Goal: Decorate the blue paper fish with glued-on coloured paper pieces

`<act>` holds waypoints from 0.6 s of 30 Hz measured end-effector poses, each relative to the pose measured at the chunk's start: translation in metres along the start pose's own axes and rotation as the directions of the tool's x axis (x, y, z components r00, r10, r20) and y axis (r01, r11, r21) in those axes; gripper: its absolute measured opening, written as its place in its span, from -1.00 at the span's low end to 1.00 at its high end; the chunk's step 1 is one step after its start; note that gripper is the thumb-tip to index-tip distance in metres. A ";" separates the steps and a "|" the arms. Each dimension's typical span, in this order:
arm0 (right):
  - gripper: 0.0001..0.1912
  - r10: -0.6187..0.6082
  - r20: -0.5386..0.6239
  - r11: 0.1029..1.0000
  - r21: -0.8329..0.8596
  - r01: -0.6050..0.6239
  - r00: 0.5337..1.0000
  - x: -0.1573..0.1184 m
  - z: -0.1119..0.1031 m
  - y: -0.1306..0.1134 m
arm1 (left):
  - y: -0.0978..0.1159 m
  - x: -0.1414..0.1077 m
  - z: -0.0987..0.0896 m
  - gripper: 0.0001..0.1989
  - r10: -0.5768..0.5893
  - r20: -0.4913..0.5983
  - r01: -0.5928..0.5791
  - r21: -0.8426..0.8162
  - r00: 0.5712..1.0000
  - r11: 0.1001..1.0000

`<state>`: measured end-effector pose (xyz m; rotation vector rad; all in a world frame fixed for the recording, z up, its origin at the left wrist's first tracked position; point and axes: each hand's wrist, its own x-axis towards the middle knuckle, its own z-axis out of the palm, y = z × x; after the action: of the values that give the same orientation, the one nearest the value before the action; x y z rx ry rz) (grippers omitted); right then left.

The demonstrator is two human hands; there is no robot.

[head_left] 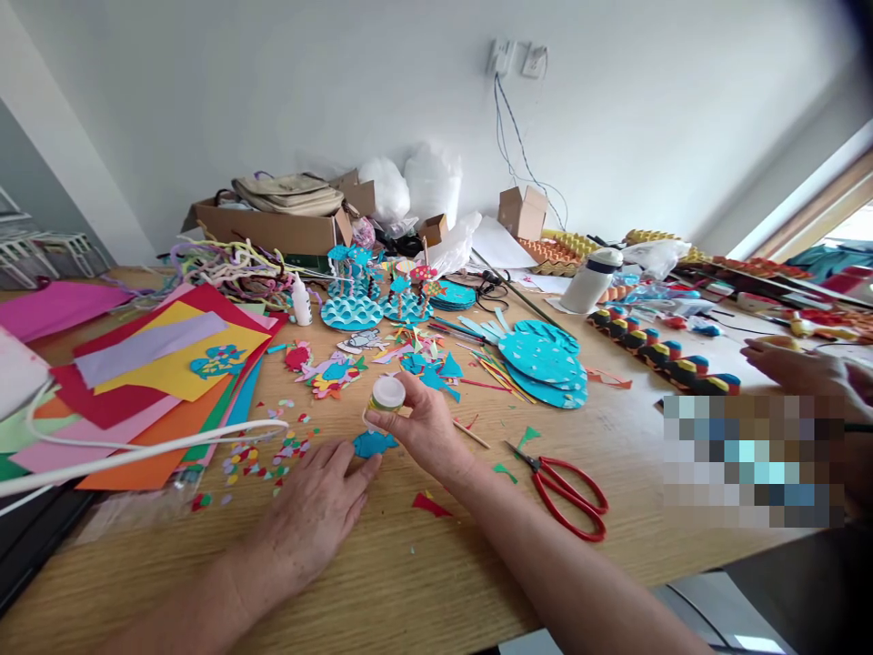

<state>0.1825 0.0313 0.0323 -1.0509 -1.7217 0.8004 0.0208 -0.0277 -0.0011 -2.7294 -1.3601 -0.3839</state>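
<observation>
My right hand point(426, 428) grips a small glue bottle point(388, 393) with a white round end facing up, held over a blue paper fish point(374, 443) on the table. My left hand point(324, 500) lies on the table with its fingers spread, the fingertips at the left and lower edges of the fish. Left of it are scattered small coloured paper dots point(273, 459). Above the hands sit several cut paper fish point(334, 371). Red-handled scissors point(569, 496) lie partly open to the right of my right forearm.
Coloured paper sheets point(156, 364) and a white cable point(170, 446) are at the left. Blue paper ovals point(542, 359), a white bottle point(592, 282) and a painted egg-carton strip point(661, 353) stand farther right. Another person's hand point(805, 373) is at the right edge.
</observation>
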 end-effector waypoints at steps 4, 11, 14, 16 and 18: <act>-0.77 -0.009 0.034 1.000 0.013 0.009 0.999 -0.003 -0.003 -0.001 | 0.001 0.001 -0.002 -0.62 0.001 0.014 -0.001 0.027 1.000 1.000; -0.76 0.005 0.009 1.000 0.015 -0.005 1.000 0.001 0.000 -0.002 | 0.003 0.002 -0.004 -0.65 -0.014 0.025 0.013 0.029 1.000 1.000; -0.76 -0.001 0.021 1.000 0.025 0.000 1.000 0.000 0.000 0.000 | 0.003 0.003 -0.005 -0.65 -0.017 0.022 0.017 0.031 1.000 0.999; -0.77 -0.002 0.011 1.000 0.029 0.002 1.000 -0.001 -0.002 0.001 | 0.004 0.004 -0.008 -0.65 -0.026 0.041 0.024 0.032 0.999 0.999; -0.77 0.000 0.006 0.999 0.033 0.000 1.000 -0.002 -0.002 0.001 | 0.006 0.005 -0.010 -0.64 -0.033 0.073 0.031 0.034 0.997 0.999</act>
<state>0.1853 0.0303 0.0313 -1.0269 -1.7077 0.8299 0.0263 -0.0294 0.0103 -2.7240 -1.4159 -0.2634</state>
